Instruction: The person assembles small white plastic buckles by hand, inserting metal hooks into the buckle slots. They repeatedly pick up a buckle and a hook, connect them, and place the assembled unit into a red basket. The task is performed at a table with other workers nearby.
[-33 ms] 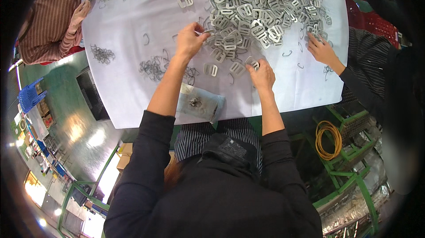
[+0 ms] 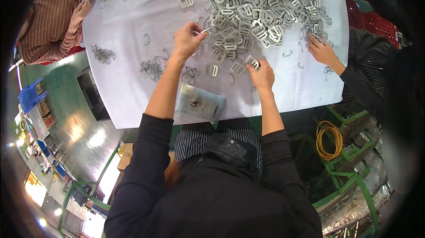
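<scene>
My left hand [image 2: 186,41] is closed in a pinch just left of a heap of silvery slide buckles [image 2: 245,12]. Between its thumb and fingers a thin pale metal piece [image 2: 204,30] sticks out, seen edge-on; its kind is unclear. My right hand [image 2: 263,75] grips one metal slide buckle [image 2: 252,61] by its edge, close to the white-covered table. Two loose buckles, one a bright slide buckle [image 2: 211,69] and one a duller buckle [image 2: 237,68], lie between my hands.
Thin wire hooks [image 2: 152,68] lie in small tangles left of my left forearm. A pale blue packet [image 2: 200,103] with dark bits on it rests at the table's near edge. Co-workers' hands are at the right [image 2: 322,50] and far left [image 2: 79,13].
My left hand has shifted slightly left and nearer to me, and the metal piece in it has tilted. My right hand has barely moved.
</scene>
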Available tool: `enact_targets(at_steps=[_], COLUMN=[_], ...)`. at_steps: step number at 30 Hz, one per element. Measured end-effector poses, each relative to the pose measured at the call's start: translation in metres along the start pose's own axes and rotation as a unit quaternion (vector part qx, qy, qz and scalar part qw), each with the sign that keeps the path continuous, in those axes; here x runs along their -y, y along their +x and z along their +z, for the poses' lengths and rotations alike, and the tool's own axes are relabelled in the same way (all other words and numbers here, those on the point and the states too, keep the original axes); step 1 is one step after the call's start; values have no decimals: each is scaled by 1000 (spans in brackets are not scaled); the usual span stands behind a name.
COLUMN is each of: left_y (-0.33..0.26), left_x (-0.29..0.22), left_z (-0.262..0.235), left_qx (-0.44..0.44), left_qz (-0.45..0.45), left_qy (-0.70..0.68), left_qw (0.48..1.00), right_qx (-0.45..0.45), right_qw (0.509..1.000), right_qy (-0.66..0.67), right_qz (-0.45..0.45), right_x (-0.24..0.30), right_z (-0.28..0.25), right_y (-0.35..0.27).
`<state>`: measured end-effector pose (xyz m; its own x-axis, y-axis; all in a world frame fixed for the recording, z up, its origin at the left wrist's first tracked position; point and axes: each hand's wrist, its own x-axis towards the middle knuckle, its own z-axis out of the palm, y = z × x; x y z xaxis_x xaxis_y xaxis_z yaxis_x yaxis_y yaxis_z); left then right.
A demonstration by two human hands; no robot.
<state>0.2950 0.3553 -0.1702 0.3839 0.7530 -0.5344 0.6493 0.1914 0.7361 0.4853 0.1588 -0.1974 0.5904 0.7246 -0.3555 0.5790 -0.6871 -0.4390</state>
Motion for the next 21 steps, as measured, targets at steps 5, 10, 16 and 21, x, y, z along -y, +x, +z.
enact_targets(at_steps=[5,10,16,21], left_y=[-38,-48,-33,-39], left_x=[27,36,30,55], left_z=[-57,-54,-23,4], left_qx=[173,142,-67,-78], left_qz=[52,52,-75,106], left_qy=[-498,-612,-42,178], left_qw=[848,776,994,975], right_qx=[167,221,24,92], right_qw=[841,739,998,982], right_qy=[497,627,14,143], right_qz=[131,112,-52,-82], right_x=[-14,2,18,27], right_z=[-21,-41,10,17], right_y=[-12,-18,-20,-25])
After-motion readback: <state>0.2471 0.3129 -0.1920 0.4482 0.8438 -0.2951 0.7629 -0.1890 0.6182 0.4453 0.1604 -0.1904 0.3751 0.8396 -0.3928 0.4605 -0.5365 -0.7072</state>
